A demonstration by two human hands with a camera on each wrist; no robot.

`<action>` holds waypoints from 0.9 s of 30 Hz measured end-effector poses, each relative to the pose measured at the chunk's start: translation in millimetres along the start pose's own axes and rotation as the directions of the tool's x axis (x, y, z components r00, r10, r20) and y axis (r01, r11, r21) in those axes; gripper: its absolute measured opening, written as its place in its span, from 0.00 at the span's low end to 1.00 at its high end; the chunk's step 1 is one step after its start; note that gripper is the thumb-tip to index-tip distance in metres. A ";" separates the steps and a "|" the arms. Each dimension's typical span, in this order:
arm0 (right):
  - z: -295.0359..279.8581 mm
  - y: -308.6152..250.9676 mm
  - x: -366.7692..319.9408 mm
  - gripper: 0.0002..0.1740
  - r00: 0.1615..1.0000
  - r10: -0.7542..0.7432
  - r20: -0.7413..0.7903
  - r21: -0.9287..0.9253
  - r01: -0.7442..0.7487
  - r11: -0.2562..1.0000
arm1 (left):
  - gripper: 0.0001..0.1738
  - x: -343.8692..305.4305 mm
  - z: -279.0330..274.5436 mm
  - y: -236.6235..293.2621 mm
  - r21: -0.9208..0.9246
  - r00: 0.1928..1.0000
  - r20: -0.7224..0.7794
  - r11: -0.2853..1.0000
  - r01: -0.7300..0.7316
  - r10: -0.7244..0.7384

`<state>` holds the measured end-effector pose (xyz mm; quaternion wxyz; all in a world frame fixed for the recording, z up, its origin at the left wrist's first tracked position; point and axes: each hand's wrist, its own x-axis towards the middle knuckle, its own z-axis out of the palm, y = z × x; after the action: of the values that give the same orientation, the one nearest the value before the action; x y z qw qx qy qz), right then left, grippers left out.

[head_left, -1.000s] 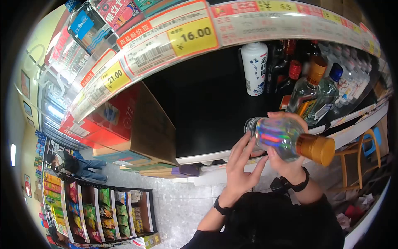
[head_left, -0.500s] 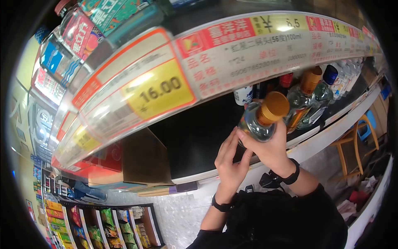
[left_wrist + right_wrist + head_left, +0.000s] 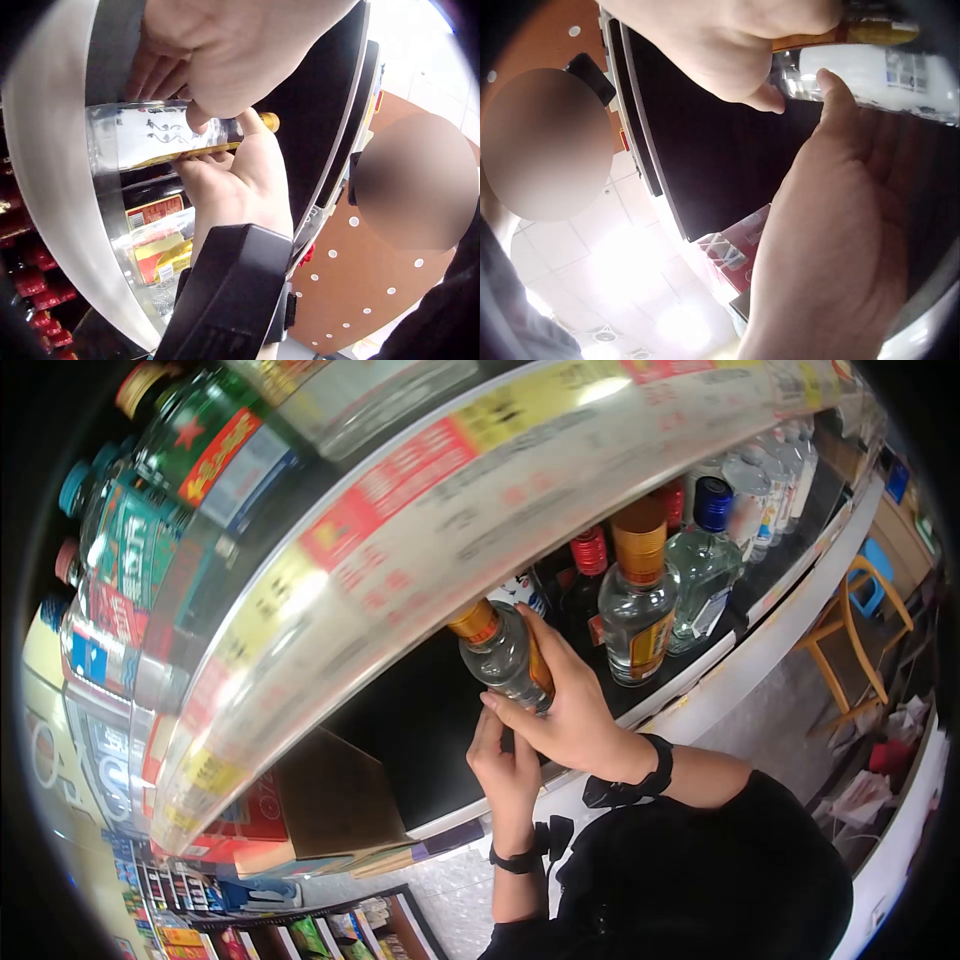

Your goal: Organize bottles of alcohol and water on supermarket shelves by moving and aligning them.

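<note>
My right hand grips a clear glass bottle with an orange-gold cap, which leans up and left under the upper shelf's edge in the head view. Below it, my left hand touches the lower part, its fingers fairly straight. In the left wrist view, the bottle shows a pale label, with the left hand above and the right hand below. The right wrist view shows the left thumb against the bottle; the right hand is at its capped end, part of it hidden.
The upper shelf's price-tag strip curves over the hands. A gold-capped bottle and a blue-capped bottle stand right on the black shelf. Cardboard boxes are left; a wooden chair is beyond.
Both hands and the bottle have shifted left in the head view. The bottle's cap, pointing right at first, now points up and left. The upper shelf fills more of the view.
</note>
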<state>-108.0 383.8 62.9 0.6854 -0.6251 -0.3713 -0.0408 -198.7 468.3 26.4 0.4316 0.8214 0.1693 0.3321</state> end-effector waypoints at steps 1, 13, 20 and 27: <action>-1.7 -0.6 -4.3 0.50 1.000 0.004 -0.011 0.003 -0.004 1.000 | 0.15 1.2 0.9 1.8 0.002 0.999 -0.035 1.000 0.015 -0.015; -17.2 11.7 -44.4 0.49 0.988 -0.061 0.142 -0.186 0.087 0.979 | 0.26 36.1 19.9 20.5 -0.041 0.994 0.003 0.994 0.105 -0.105; -29.4 21.4 -34.2 0.47 0.977 -0.029 0.212 -0.200 0.073 0.977 | 0.25 52.8 26.1 12.7 0.066 0.999 0.046 0.997 0.025 -0.028; -59.8 7.4 -48.5 0.33 0.989 -0.056 0.134 0.036 0.051 0.998 | 0.28 37.9 24.6 1.1 0.000 0.995 0.039 0.996 0.089 -0.089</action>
<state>-111.7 312.6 33.0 0.6677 -0.6049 -0.4338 -0.0108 -154.3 474.5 32.5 0.4498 0.8192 0.1968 0.2965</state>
